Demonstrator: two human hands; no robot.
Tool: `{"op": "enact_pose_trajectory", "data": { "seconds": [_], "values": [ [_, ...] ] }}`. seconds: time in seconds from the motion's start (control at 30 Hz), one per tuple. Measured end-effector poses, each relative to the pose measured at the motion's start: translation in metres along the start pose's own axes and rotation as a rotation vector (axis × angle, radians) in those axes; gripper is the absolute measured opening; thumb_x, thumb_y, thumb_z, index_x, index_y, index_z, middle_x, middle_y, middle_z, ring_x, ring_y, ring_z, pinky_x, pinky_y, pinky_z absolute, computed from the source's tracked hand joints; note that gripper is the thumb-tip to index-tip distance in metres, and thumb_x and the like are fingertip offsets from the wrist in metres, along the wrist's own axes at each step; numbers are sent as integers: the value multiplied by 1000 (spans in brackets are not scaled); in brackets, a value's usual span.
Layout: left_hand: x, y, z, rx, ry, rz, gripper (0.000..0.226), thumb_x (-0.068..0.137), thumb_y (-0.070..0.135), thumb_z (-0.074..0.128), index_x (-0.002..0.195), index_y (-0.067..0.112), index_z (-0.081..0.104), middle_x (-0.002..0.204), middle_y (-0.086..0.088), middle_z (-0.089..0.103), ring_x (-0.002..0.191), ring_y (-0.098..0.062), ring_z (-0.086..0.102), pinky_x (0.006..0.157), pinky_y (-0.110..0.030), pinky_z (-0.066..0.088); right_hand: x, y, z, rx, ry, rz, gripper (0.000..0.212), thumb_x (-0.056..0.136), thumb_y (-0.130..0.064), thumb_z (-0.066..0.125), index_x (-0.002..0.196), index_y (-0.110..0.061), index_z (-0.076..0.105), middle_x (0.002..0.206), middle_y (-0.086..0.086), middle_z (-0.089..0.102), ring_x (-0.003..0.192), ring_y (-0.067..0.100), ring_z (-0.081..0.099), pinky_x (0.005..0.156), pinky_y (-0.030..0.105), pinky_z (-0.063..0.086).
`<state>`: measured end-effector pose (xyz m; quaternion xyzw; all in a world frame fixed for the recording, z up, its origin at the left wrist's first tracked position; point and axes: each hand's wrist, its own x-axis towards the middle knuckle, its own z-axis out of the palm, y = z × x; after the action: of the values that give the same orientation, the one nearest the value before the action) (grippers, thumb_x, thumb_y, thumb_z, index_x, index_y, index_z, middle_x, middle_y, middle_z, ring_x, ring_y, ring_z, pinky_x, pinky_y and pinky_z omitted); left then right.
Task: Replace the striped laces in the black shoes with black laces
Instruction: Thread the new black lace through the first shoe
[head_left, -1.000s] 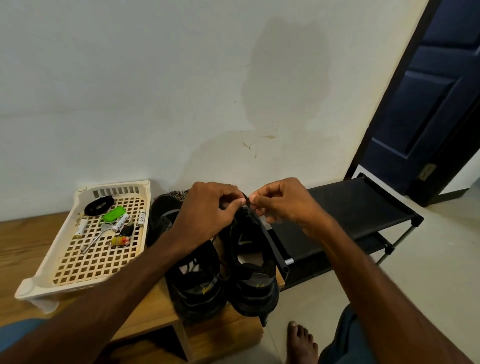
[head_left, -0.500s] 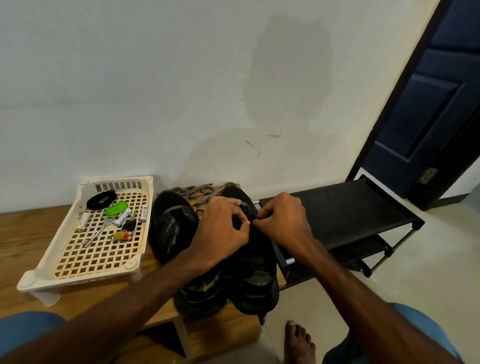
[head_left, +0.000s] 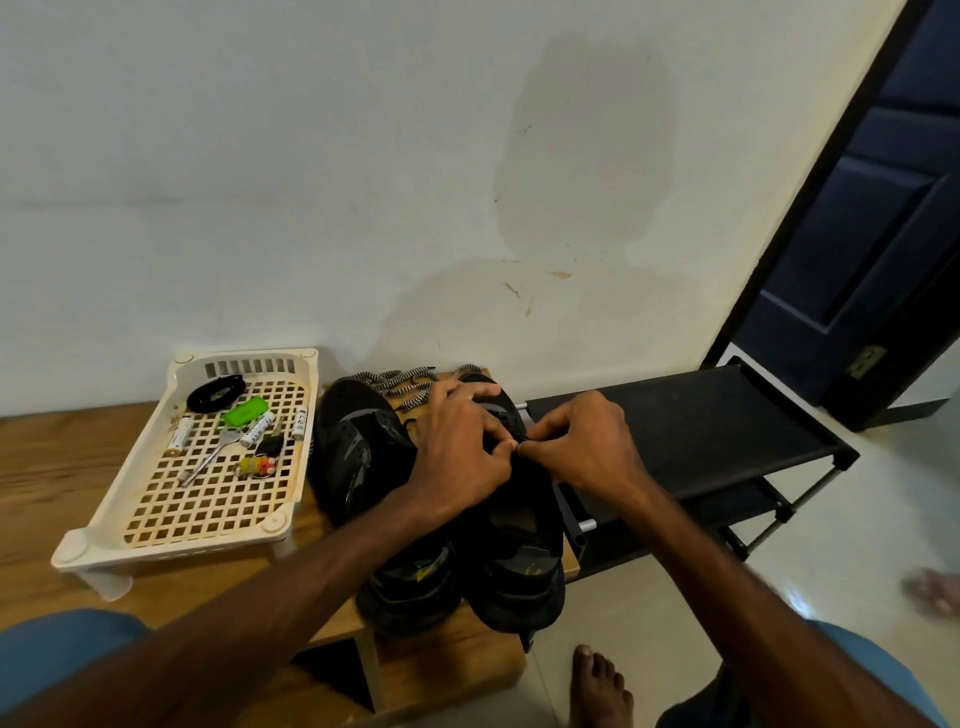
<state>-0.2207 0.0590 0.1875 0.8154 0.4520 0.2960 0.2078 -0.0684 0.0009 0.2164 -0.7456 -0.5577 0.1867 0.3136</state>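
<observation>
Two black shoes stand side by side on the wooden bench, toes toward the wall: the left shoe (head_left: 358, 447) and the right shoe (head_left: 524, 545). Both my hands work over the right shoe's upper. My left hand (head_left: 457, 452) and my right hand (head_left: 576, 447) meet fingertip to fingertip and pinch a thin black lace (head_left: 519, 445) there; most of the lace is hidden. The striped black-and-white laces (head_left: 402, 382) lie loose on the bench behind the shoes, against the wall.
A cream plastic lattice tray (head_left: 156, 525) sits left of the shoes, holding a coiled black lace (head_left: 215, 392), a green item, batteries and small metal tools. A black shoe rack (head_left: 691, 426) stands to the right. My bare foot (head_left: 597, 686) is on the floor below; a dark door stands at the far right.
Both hands came down from a raised position above the shoes onto the right shoe, still pinching the lace between them. The view shifted slightly.
</observation>
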Motion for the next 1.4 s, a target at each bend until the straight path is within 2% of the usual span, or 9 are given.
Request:
{"op": "enact_pose_trajectory", "data": {
  "seconds": [0.2, 0.4, 0.73, 0.9, 1.0, 1.1, 1.2, 1.3, 1.4],
  "values": [
    [0, 2, 2, -66, -34, -53, 7, 88, 23, 76, 91, 24, 82, 146, 15, 51, 137, -13, 27, 99, -34, 24, 1, 2, 0, 40, -35, 22, 10, 91, -23, 78, 84, -16, 82, 77, -2, 76, 69, 11, 75, 66, 33, 65],
    [0, 7, -5, -183, -123, -126, 14, 86, 18, 78, 99, 22, 81, 156, 6, 41, 147, -18, 18, 115, -43, 24, 6, 10, -12, 267, -203, 169, 8, 95, -11, 71, 98, -7, 77, 94, 8, 78, 84, 17, 78, 75, 38, 66],
    [5, -2, -2, 128, -297, -67, 27, 85, 23, 76, 112, 26, 76, 153, 9, 41, 140, -22, 21, 104, -53, 30, 5, 2, -16, 156, -130, 3, 12, 94, -13, 68, 87, -15, 77, 80, -5, 73, 72, 5, 67, 67, 22, 53],
    [6, -5, -3, 52, -186, -22, 20, 87, 20, 73, 105, 24, 80, 139, 6, 62, 135, -20, 44, 110, -47, 40, 7, -6, -44, 806, -94, 60, 14, 100, -18, 61, 100, -8, 71, 97, 7, 79, 103, 23, 75, 90, 38, 56],
    [11, -3, -19, -127, 5, -18, 14, 88, 18, 73, 98, 23, 82, 111, 6, 76, 103, -3, 66, 99, -26, 51, 11, -3, -59, 1120, -52, 90, 10, 100, -22, 62, 102, -13, 65, 88, 3, 75, 92, 20, 74, 90, 38, 56],
    [20, -4, -41, -220, 244, -19, 14, 94, 15, 70, 99, 23, 79, 96, 12, 76, 84, 8, 67, 76, -4, 49, 14, 5, -51, 567, 30, -9, 12, 100, -21, 63, 102, -14, 73, 77, -11, 63, 72, 7, 61, 76, 21, 47],
    [26, -10, -57, -323, 406, -25, 8, 97, 21, 67, 98, 22, 75, 90, 14, 75, 85, 3, 70, 74, -18, 57, 13, 7, -33, -127, -206, -169, 14, 99, -21, 67, 106, -16, 78, 67, -25, 61, 69, -10, 59, 69, 8, 43],
    [27, -15, -61, -299, 392, -138, 32, 94, 54, 65, 94, 24, 74, 83, 11, 74, 78, -2, 71, 74, -27, 57, 11, 4, -26, -210, -292, -152, 14, 98, -23, 70, 101, -15, 81, 45, -33, 52, 52, -16, 53, 54, 6, 35],
    [25, -15, -61, -260, 241, -236, 44, 89, 69, 60, 88, 27, 72, 76, 7, 75, 63, -11, 71, 67, -28, 55, 12, -3, -35, -178, -173, -173, 17, 99, -27, 68, 97, -17, 81, 73, -18, 72, 69, 1, 66, 64, 23, 49]
  ]
}}
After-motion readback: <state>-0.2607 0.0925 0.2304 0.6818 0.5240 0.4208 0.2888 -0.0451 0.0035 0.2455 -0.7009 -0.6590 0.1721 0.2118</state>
